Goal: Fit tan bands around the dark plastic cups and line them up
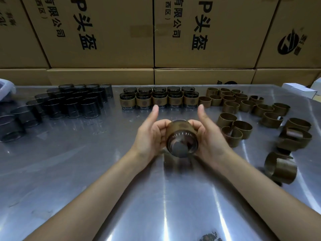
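At frame centre, the left hand [151,136] and right hand [207,136] grip a tan-banded dark cup [181,138] above the tabletop [86,171], thumbs raised.

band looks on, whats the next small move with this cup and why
Probably set the cup down beside the banded cups at the table's far edge. Both hands, left hand and right hand, grip it with the tan band already around it, and that row looks unfinished.

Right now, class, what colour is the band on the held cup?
Tan, on the band round the dark cup; head view.
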`<action>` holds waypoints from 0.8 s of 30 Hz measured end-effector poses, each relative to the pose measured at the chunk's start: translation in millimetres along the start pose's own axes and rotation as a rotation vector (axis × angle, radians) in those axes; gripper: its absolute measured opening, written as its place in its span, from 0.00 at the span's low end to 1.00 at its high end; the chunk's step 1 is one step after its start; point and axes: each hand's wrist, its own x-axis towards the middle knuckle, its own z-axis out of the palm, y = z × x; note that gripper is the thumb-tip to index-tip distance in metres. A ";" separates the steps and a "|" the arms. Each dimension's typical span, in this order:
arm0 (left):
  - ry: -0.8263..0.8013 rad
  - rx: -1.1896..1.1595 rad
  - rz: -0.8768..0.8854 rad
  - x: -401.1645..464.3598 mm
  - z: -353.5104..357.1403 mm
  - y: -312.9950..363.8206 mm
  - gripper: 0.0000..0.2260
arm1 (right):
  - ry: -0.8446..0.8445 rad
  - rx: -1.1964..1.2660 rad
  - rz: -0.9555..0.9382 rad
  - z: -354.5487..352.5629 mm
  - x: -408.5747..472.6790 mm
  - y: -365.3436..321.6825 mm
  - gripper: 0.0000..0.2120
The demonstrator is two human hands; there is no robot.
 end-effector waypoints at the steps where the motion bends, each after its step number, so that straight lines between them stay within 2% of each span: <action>1: 0.062 0.062 0.056 -1.3 6.8 -1.5 0.28 | 0.075 -0.035 -0.063 7.3 -1.0 1.7 0.28; 4: 0.191 0.157 0.265 -4.3 23.4 -11.9 0.27 | 0.209 -0.073 -0.245 21.7 -5.2 5.8 0.24; 8: 0.299 0.307 0.429 -6.4 29.6 -15.7 0.27 | 0.226 -0.106 -0.285 25.4 -8.7 5.7 0.23; 15: 0.303 0.331 0.419 -6.7 32.1 -11.4 0.24 | 0.290 -0.189 -0.270 23.0 -4.4 7.8 0.23; 20: 0.305 0.341 0.422 -6.4 32.7 -10.1 0.23 | 0.280 -0.187 -0.251 22.1 -3.8 7.8 0.26; 24: 0.283 0.330 0.439 -6.3 32.4 -10.0 0.24 | 0.267 -0.183 -0.257 23.3 -4.9 7.4 0.24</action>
